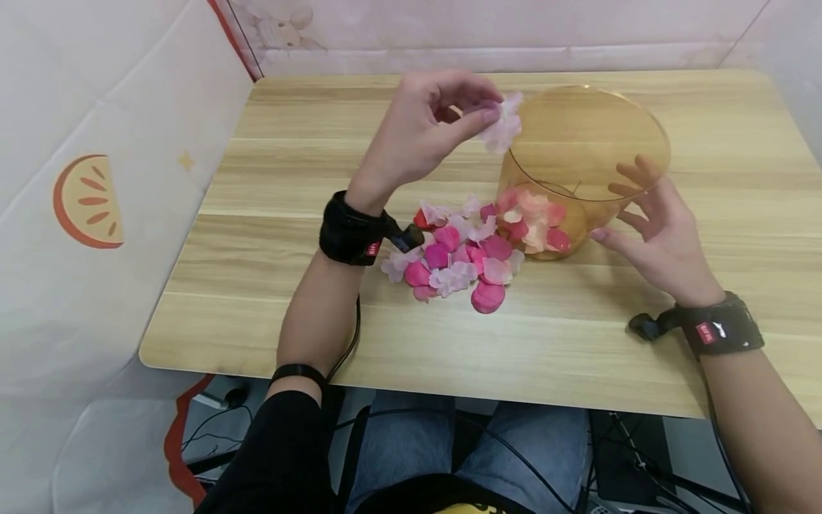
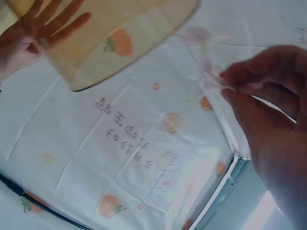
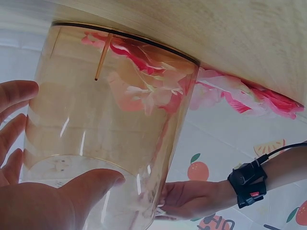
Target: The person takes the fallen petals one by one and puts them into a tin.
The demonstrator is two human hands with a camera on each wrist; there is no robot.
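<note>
- Pale cloth printed with oranges walls in a light wooden table [image 1: 270,314], seen from above by the person seated at it.
- An amber see-through container [image 1: 581,168] stands on the table toward the right hand, with several pink and cream petals already lying on its bottom.
- The left hand [image 1: 420,135] is raised beside the rim, thumb and fingertips pinching a pale pink petal [image 1: 504,125] — the petal sits at the edge of the opening, not yet clearly over it.
- The right hand [image 1: 658,228] rests beside the container's wall with fingers straight and spread; the right wrist view shows the thumb and fingers around the wall, apparently touching it but not curled tight.
- A loose pile of petals [image 1: 459,257] lies on the table just left of the container's base, touching it or nearly so.
- Risk, as I judge it — the petal is light and held at the rim, so it could flutter outside and land back on the pile.
- With so loose a steadying hand, a knock from the left wrist could shift or tip the container.
</note>
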